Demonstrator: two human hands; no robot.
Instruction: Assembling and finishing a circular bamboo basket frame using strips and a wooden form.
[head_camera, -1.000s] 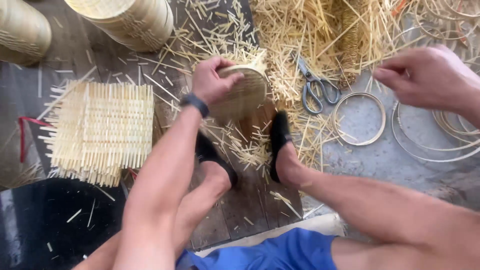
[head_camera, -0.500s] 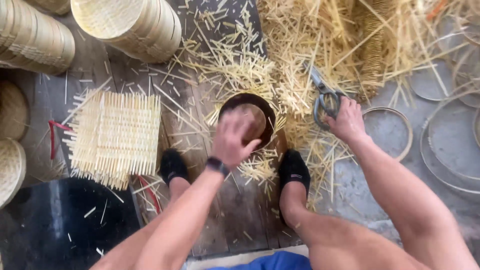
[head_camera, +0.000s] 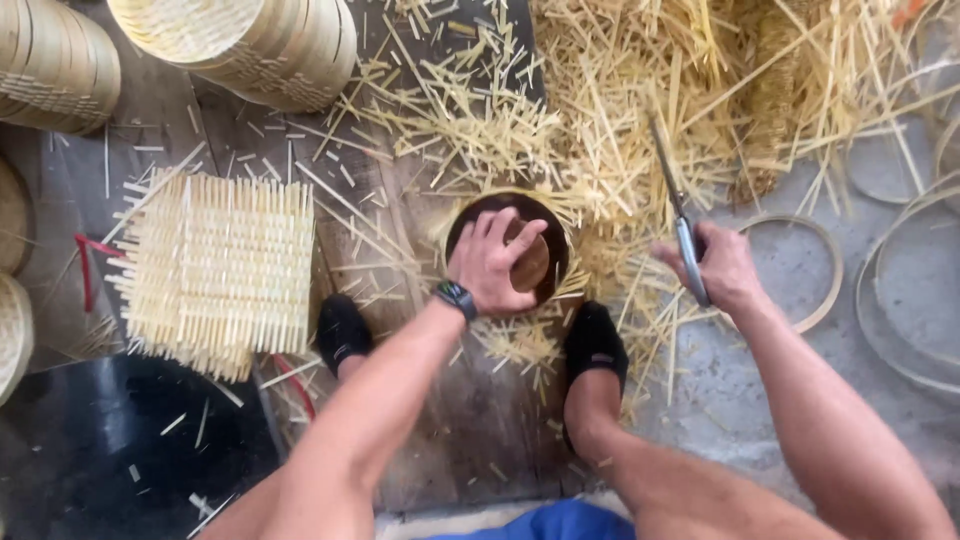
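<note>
A: Start from the left. What lies beside you?

B: A square woven mat (head_camera: 218, 268) of thin bamboo strips lies flat on the boards, well apart from your hands. Stacked round baskets (head_camera: 262, 45) stand above it.

A: And your left hand (head_camera: 492, 262)?

B: It lies flat, fingers spread, pressing on a dark round block (head_camera: 520, 250) that sits inside a bamboo ring (head_camera: 452, 222), between your two feet. It grips nothing; it only holds the block down. Cut strips stick out under the ring.

A: How will the ring handle, you think?

B: I judge it light and springy, a thin bent band. It looks easy to deform if you squeeze it from the side. Better to press from above through the block, as you do, or to take the rim with two fingers. The strips under it look stiff but brittle, and they may snap or slide.

A: And your right hand (head_camera: 722, 268)?

B: It is closed around the handles of the scissors (head_camera: 680, 215), blades pointing up and away, just right of the ring. The blades seem shut. Hold the scissors by the handles only; the steel is hard and probably slippery.

A: Further right?

B: Loose bamboo hoops (head_camera: 832, 262) on the concrete.
</note>
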